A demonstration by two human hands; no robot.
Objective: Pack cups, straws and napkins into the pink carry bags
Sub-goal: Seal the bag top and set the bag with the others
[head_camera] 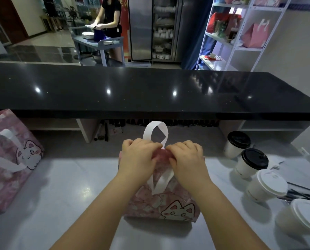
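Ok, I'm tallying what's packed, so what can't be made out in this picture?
Head view:
- Contents of the centre pink bag: the left hand and right hand pinch its top shut over them.
- Left pink bag: cut off by the left edge, inside unseen.
- Straws: partly behind the nearest white-lidded cup and cut by the right edge, count unclear.
- Napkins: none can be made out.

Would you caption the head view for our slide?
Left hand and right hand pinch the pink carry bag; lidded cups stand alongside.
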